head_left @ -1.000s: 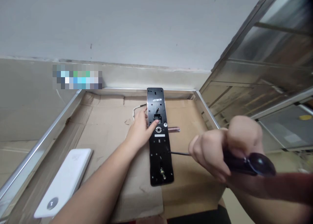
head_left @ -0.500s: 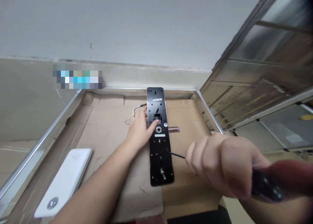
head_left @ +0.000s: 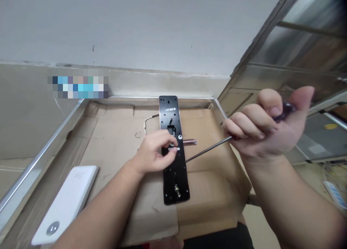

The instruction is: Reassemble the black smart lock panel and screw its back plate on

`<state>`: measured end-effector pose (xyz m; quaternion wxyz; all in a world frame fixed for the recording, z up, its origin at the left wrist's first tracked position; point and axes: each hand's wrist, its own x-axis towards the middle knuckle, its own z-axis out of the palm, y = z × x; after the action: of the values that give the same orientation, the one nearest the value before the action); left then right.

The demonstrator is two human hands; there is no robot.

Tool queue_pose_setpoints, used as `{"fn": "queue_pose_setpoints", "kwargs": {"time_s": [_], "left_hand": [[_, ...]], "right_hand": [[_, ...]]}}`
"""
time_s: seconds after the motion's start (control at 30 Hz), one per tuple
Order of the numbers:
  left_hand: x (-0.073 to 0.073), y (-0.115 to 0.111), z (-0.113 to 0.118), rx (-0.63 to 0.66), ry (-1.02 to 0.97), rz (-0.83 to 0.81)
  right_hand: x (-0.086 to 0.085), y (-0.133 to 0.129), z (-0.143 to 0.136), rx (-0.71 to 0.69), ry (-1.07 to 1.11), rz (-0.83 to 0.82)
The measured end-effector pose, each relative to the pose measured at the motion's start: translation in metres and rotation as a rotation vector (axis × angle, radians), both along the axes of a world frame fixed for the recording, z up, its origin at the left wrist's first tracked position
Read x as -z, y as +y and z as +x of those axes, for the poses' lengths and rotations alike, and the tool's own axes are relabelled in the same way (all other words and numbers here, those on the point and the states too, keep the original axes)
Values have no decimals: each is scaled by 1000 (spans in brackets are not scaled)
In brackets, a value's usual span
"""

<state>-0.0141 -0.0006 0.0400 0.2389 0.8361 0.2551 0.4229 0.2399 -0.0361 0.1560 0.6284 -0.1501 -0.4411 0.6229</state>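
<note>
A long black panel (head_left: 176, 176) with screw holes, a small white label and a brass-coloured post near its lower end lies on the cardboard. Over its middle is my left hand (head_left: 158, 151), thumb and forefinger curled close to each other; whether something small is between them cannot be made out. My right hand (head_left: 262, 122) is wrapped round the handle of a screwdriver (head_left: 208, 148), raised to the right of the panel. The shaft slants down to the left, its tip at the panel's right edge. A pinkish cylinder (head_left: 189, 142) sticks out from the panel's right side.
Brown cardboard (head_left: 116, 129) lines a metal-framed work surface (head_left: 45, 151). A white rectangular device (head_left: 66, 202) lies at the lower left. From the panel's left side runs a thin pale cable (head_left: 145, 124). A wall stands behind, with a blurred-out patch at left.
My left hand has shifted down the panel and its fingers have curled. My right hand has risen and turned, showing more of the screwdriver shaft. The view has shifted slightly.
</note>
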Motion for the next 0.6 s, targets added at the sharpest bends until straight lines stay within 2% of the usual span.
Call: {"fn": "queue_pose_setpoints", "kwargs": {"time_s": [0.1, 0.2, 0.3, 0.4, 0.6], "left_hand": [[-6, -2, 4, 166, 188, 42], [-9, -5, 10, 219, 373, 75], [-9, -10, 13, 235, 501, 92], [-8, -14, 15, 238, 540, 105], [-7, -23, 22, 174, 613, 130]], "right_hand": [[3, 6, 2, 15, -17, -10], [5, 6, 1, -40, -63, -8], [4, 5, 3, -63, -84, -3], [2, 8, 10, -55, -109, 17], [9, 33, 37, -48, -160, 122]]}}
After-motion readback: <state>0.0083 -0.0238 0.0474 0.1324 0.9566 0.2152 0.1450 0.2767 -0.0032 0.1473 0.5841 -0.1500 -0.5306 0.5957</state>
